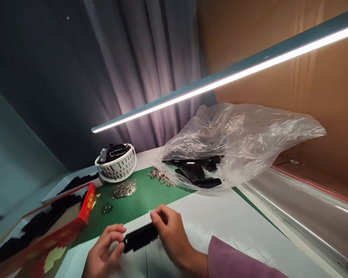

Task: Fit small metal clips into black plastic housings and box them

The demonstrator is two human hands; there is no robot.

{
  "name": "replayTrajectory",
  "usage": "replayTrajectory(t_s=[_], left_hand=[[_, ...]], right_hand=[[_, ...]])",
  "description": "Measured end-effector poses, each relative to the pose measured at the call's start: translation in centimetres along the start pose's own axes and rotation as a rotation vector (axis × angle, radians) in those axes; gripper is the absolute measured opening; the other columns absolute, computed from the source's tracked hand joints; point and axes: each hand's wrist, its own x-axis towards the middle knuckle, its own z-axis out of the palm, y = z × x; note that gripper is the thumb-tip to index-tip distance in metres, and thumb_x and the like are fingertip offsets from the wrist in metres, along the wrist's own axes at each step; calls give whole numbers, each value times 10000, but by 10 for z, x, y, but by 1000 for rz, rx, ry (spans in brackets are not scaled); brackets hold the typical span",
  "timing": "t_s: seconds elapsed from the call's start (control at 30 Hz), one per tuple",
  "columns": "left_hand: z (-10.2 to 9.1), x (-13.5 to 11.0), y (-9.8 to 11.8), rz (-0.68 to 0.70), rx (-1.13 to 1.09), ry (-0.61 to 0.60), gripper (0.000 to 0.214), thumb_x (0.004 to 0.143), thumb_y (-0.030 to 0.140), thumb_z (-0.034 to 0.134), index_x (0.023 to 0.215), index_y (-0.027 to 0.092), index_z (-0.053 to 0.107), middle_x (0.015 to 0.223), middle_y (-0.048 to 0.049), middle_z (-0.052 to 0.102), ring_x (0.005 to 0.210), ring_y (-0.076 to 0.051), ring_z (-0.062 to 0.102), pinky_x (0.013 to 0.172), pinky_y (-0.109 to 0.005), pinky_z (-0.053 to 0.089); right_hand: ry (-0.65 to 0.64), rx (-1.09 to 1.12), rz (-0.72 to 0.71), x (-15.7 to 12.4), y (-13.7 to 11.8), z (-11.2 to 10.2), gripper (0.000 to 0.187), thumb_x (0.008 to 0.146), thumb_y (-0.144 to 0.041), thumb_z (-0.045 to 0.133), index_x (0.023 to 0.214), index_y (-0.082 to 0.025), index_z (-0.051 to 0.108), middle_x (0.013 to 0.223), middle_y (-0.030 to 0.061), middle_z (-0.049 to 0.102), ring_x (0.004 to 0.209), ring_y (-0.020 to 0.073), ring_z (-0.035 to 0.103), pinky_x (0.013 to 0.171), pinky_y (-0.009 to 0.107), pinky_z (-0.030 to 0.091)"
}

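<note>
A long black rectangular part (140, 236), its exact kind unclear, is held low over the white sheet. Thumb and fingers of my right hand (172, 231) pinch its right end. At the other end, my left hand (106, 249) has its thumb and fingertips closed around the part's tip. Beyond my hands, a pile of small shiny metal pieces (124, 189) lies on the green mat (142, 204). A smaller cluster of metal pieces (107, 208) sits nearer my left hand.
A white basket (117, 170) of black parts stands at the back. To the left is a red box (88, 202) with black pieces. A clear plastic bag (243, 135) holds black parts (195, 172). More metal bits (161, 177) lie beside it. A bright tube lamp (220, 82) crosses above.
</note>
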Motion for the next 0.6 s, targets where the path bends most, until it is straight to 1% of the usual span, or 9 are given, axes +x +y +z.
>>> replayTrajectory(t_s=[0.07,0.1,0.2,0.3,0.37,0.47,0.6], left_hand=[[-1,0,5,-1,26,-37,204,675,368,553,578,190,539,830,-42,507,859,-214,488,711,-283,419],[-1,0,7,5,49,-80,168,699,324,532,605,185,539,847,-46,500,871,-210,479,714,-281,412],[-1,1,9,-31,12,-58,132,681,265,548,589,171,539,818,-43,504,878,-202,474,729,-269,396],[0,2,9,-78,-49,-23,131,688,250,541,593,159,538,800,-34,498,783,-165,500,681,-251,405],[1,2,9,-106,-93,1,126,692,253,537,612,156,540,808,-32,496,734,-146,500,629,-238,407],[2,2,8,-125,-147,22,112,679,246,552,617,154,545,809,-26,496,715,-134,494,621,-232,400],[1,3,4,-124,-190,15,81,673,231,561,645,154,557,822,-27,493,731,-133,496,640,-240,400]], right_hand=[[-29,15,28,2,4,-1,293,731,-383,442,610,-118,460,519,-19,441,477,76,451,439,163,370],[-41,21,38,3,7,-1,291,725,-386,456,635,-111,488,543,-8,469,503,86,471,464,176,390],[-71,31,68,5,15,-1,325,701,-407,497,778,-96,552,678,37,551,607,122,523,576,233,439],[-82,38,105,5,22,0,430,668,-417,536,944,-87,527,861,83,566,769,164,541,722,298,440],[-87,40,127,5,25,0,472,660,-412,549,996,-84,503,924,100,555,835,180,534,771,323,428],[-104,35,144,2,24,0,444,667,-395,557,987,-92,507,942,100,557,822,179,547,751,325,443],[-97,-2,127,0,19,-2,384,669,-382,568,944,-118,523,935,73,564,772,153,553,705,286,455]])
